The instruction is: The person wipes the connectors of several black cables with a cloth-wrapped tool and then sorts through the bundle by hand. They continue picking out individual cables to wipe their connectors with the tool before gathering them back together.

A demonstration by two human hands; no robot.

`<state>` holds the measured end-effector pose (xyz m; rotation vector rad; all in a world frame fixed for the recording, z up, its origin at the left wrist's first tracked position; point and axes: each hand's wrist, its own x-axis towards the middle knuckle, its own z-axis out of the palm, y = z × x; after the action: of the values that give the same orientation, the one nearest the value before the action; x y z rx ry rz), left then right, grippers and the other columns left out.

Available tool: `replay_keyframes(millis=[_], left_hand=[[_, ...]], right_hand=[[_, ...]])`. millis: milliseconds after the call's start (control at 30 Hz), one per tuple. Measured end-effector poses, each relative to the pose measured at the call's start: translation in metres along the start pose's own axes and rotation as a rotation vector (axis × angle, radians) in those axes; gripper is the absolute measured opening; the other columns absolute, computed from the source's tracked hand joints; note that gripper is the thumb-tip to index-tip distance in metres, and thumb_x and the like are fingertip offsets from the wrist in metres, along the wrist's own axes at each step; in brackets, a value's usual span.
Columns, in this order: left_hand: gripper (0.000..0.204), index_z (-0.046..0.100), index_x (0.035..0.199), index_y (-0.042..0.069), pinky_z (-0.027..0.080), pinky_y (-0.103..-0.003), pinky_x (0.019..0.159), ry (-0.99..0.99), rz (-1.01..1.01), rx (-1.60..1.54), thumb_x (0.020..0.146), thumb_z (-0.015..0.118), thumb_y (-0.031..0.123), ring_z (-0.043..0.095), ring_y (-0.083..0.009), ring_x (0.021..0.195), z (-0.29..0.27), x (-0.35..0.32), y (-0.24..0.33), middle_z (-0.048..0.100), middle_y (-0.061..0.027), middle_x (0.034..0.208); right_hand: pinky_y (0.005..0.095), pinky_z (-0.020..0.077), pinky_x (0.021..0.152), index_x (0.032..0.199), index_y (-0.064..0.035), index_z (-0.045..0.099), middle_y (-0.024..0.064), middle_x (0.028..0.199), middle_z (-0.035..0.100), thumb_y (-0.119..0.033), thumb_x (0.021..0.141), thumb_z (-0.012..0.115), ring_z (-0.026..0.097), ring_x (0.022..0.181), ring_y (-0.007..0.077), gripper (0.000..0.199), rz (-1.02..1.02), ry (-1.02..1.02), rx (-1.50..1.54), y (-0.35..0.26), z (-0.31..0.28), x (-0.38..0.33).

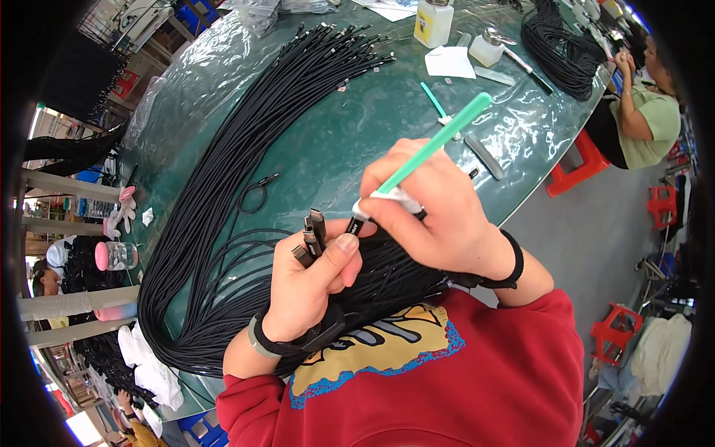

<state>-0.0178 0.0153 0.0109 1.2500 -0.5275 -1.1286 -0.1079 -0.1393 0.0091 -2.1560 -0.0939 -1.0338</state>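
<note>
My left hand is closed around the ends of several black cables, their metal-tipped USB plugs sticking up between the fingers. One black plug is pinched apart from the others by the thumb and a finger. Held in my right hand is a flat green stick, slanting up to the right. A white cloth is bunched at its lower end, under my right fingers, and meets the tip of the pinched plug. A long bundle of black cables curves across the table on the left and passes beneath my hands.
The green-covered table holds two bottles, a white paper, another green stick and a grey strip. Another cable coil lies at far right, near a seated person. A pink-lidded jar stands at left.
</note>
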Motion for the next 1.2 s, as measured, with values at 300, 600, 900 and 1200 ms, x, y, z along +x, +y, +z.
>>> replay_keyframes(millis=[300, 600, 900, 1200], left_hand=[[0.025, 0.056, 0.1, -0.007, 0.022, -0.018, 0.043, -0.11, -0.146, -0.292, 0.084, 0.051, 0.012, 0.032, -0.002, 0.046, -0.002, 0.007, 0.005, 0.046, 0.0017, 0.055], [0.019, 0.061, 0.094, -0.004, 0.026, -0.017, 0.044, 0.151, 0.123, 0.132, 0.076, 0.061, 0.004, 0.036, -0.001, 0.048, 0.011, 0.005, 0.004, 0.047, 0.0057, 0.057], [0.019, 0.062, 0.093, -0.003, 0.026, -0.017, 0.043, 0.125, 0.092, 0.108, 0.075, 0.061, 0.001, 0.036, -0.0006, 0.048, 0.008, 0.002, 0.003, 0.049, 0.0057, 0.058], [0.02, 0.061, 0.094, -0.004, 0.026, -0.017, 0.043, 0.134, 0.079, 0.099, 0.075, 0.061, 0.0, 0.036, -0.0007, 0.047, 0.009, 0.002, 0.002, 0.048, 0.0057, 0.056]], right_hand=[[0.0257, 0.0351, 0.056, 0.082, -0.0016, 0.054, 0.0054, 0.071, 0.054, 0.0, 0.073, 0.06, 0.047, 0.062, 0.0153, 0.01, 0.165, 0.025, 0.066, -0.009, -0.015, -0.007], [0.0275, 0.0351, 0.056, 0.08, -0.0029, 0.054, 0.0052, 0.071, 0.054, 0.002, 0.07, 0.06, 0.048, 0.061, 0.0177, 0.013, 0.086, 0.081, 0.075, -0.014, -0.004, -0.008], [0.031, 0.0356, 0.059, 0.077, -0.0054, 0.054, 0.0044, 0.071, 0.055, 0.001, 0.065, 0.062, 0.048, 0.06, 0.0232, 0.016, -0.043, 0.058, -0.089, -0.012, 0.0, -0.003], [0.0302, 0.035, 0.061, 0.077, -0.006, 0.055, 0.0037, 0.07, 0.054, -0.001, 0.067, 0.062, 0.048, 0.062, 0.0218, 0.013, -0.013, 0.046, -0.072, -0.01, 0.001, 0.0]])
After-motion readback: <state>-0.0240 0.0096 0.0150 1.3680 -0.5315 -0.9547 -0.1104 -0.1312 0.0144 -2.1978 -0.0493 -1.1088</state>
